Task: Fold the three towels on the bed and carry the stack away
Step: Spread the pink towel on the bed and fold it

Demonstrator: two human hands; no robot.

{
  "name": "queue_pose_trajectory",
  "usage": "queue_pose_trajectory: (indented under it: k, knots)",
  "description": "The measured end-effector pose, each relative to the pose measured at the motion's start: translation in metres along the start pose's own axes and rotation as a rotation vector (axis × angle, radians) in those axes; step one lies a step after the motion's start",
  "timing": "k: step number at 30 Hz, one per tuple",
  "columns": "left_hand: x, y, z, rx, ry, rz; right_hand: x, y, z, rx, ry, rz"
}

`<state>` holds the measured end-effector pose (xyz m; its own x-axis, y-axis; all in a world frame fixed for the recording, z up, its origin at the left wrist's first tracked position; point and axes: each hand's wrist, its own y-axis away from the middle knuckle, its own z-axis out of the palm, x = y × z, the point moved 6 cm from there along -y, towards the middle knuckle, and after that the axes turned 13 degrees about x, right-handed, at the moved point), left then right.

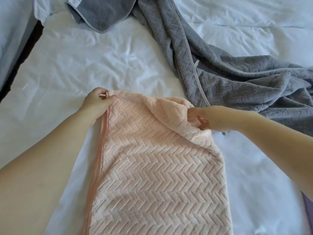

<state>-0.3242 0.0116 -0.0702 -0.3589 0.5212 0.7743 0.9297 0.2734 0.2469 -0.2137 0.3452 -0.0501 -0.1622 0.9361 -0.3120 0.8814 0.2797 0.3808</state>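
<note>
While both bare hands pinch its far end, the pale pink plush towel with a raised herringbone weave (155, 175) lies lengthwise on the white wrinkled bed sheet (81, 68), running from the near edge of the view toward the middle of the bed. The left hand (97, 103) has its grip closed tight on the towel's far left corner, thumb and fingers squeezed around the salmon-coloured trim that runs down the left side. The right hand (203, 118) has its grip closed on the far right corner, where the cloth is bunched and rolled over on itself into a soft fold, so that corner sits nearer to the person than the left one. Both bare forearms reach in from the lower corners of the view.

Just beyond the right hand, a large grey plush towel with the same herringbone weave and a pale piped hem (228, 78) lies crumpled in loose folds across the right side of the bed; its nearest edge lies just beside the pink towel's bunched corner, close behind the right wrist. Farther off, at the top of the view, a darker grey fleecy towel with a light border and a small white label (100, 12) lies on the sheet, its right side tucked against the large grey one. Left of the bed runs a dark gap (20, 56).
</note>
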Motion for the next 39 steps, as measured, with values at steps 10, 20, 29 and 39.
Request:
queue_pose_trajectory:
  k: [10,20,29,39]
  knots:
    - [0.005,-0.002,-0.004,-0.013,-0.034,0.023,-0.030,-0.003,-0.015,-0.077,-0.591,0.072]
    - [0.022,-0.006,-0.008,-0.037,0.135,-0.046,0.041,0.004,-0.079,-0.054,0.022,0.236]
    - [0.021,-0.020,-0.004,-0.015,0.101,-0.016,0.044,0.002,-0.081,-0.148,-0.274,0.254]
    - [0.007,-0.018,0.020,0.130,-0.038,0.052,0.043,-0.009,-0.032,0.151,-0.027,0.157]
